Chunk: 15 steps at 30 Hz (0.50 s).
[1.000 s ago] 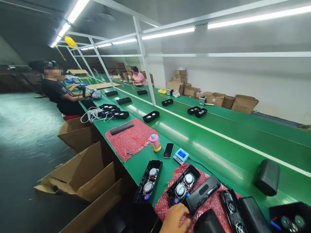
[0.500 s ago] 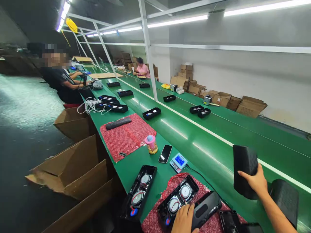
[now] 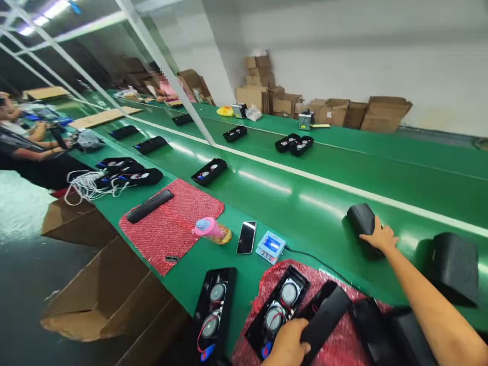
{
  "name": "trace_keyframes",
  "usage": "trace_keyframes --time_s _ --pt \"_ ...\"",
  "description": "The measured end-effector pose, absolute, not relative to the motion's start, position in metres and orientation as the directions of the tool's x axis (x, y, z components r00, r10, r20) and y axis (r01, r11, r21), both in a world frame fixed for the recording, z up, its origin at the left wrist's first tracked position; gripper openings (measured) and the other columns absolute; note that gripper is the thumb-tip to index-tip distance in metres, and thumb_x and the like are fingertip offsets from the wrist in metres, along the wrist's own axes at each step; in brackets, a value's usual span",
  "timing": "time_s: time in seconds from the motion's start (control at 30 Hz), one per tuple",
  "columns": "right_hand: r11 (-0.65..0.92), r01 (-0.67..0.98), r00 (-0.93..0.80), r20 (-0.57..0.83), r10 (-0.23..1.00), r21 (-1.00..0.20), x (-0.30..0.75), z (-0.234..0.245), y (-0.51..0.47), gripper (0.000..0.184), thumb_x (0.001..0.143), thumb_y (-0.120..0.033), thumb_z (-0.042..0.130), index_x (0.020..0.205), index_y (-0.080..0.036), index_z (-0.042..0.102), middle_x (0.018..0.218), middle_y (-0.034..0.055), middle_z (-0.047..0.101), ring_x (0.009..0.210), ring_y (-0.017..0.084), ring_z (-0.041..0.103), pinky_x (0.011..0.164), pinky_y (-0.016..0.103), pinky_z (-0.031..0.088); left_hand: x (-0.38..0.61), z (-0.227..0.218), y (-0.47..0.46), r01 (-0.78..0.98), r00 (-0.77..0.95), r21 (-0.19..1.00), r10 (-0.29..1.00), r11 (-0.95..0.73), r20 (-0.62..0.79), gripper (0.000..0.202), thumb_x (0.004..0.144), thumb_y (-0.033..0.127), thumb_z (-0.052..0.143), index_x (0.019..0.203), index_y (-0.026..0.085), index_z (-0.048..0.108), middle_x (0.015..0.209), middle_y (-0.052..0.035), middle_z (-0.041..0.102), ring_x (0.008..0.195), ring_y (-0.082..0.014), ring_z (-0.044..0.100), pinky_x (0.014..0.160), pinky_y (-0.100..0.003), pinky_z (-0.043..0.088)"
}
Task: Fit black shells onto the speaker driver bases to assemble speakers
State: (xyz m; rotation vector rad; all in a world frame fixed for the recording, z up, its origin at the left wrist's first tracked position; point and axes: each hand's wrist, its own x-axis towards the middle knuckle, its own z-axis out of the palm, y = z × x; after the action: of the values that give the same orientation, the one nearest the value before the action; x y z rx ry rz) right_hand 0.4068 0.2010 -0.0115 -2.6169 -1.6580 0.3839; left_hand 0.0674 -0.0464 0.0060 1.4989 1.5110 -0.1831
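My right hand (image 3: 378, 238) reaches out over the green conveyor belt (image 3: 305, 203) and grips a black speaker (image 3: 362, 222) that rests on the belt. A second black speaker (image 3: 455, 267) stands to its right. My left hand (image 3: 288, 346) is closed round the near end of a flat black cover panel (image 3: 324, 315) lying on red bubble wrap (image 3: 335, 335). Right beside it lies an open black speaker housing (image 3: 277, 310) with two round drivers. Another open housing (image 3: 214, 314) lies on the bench to the left.
A phone (image 3: 246, 237), a small blue-screened meter (image 3: 270, 246) and a tipped pink-lidded bottle (image 3: 212, 230) lie on the bench. A second red mat (image 3: 171, 223) carries a black bar. More housings ride the belt. People sit at far left. Cardboard boxes (image 3: 91, 300) stand below.
My right hand has lowered the black speaker from the air onto the belt. The view has swung right and down. My left hand stays on the cover panel.
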Motion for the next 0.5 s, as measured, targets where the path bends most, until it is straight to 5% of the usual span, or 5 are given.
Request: trace_keyframes --time_s 0.07,0.2,0.33,0.5 --pt "-0.377 0.911 0.353 -0.156 0.923 -0.169 0.409 -0.011 0.166 0.086 0.078 -0.057 0.053 0.145 -0.013 0.021 0.136 0.0266 0.035 0.129 0.042 0.033 0.098 0.058 0.029 0.069 0.019 -0.046 0.821 0.218 0.523 0.72 0.23 -0.658 0.034 0.069 0.021 0.062 0.102 0.023 0.066 0.108 -0.0052 0.069 0.103 -0.0255 0.062 0.09 -0.033 0.042" --pt "-0.216 0.943 0.177 -0.169 0.97 -0.252 0.387 -0.02 0.037 0.055 0.086 -0.044 0.044 0.132 -0.014 0.044 0.13 0.0164 0.048 0.124 0.027 0.041 0.105 0.038 0.031 0.075 0.024 -0.046 0.831 0.225 0.518 0.732 0.2 -0.643 0.03 0.076 0.024 0.058 0.105 0.022 0.065 0.111 -0.0044 0.069 0.104 -0.0227 0.061 0.089 -0.029 0.042" --pt "-0.241 0.937 0.189 -0.213 0.959 -0.254 0.344 -0.044 -0.101 0.058 0.081 -0.034 0.051 0.131 -0.004 0.046 0.131 0.0257 0.045 0.124 0.036 0.041 0.101 0.046 0.034 0.084 0.021 -0.048 0.852 0.2 0.496 0.772 0.166 -0.603 0.029 0.081 0.033 0.056 0.107 0.022 0.064 0.111 -0.0043 0.069 0.103 -0.0213 0.061 0.086 -0.026 0.043" --pt "-0.277 0.928 0.207 -0.274 0.939 -0.249 0.31 -0.067 -0.176 0.057 0.073 -0.009 0.05 0.13 -0.015 0.052 0.145 0.0206 0.036 0.128 0.037 0.04 0.099 0.051 0.034 0.112 0.021 -0.04 0.9 0.106 0.416 0.863 0.127 -0.494 0.043 0.087 0.046 0.047 0.112 0.013 0.058 0.115 -0.0161 0.064 0.111 -0.0286 0.058 0.091 -0.034 0.041"
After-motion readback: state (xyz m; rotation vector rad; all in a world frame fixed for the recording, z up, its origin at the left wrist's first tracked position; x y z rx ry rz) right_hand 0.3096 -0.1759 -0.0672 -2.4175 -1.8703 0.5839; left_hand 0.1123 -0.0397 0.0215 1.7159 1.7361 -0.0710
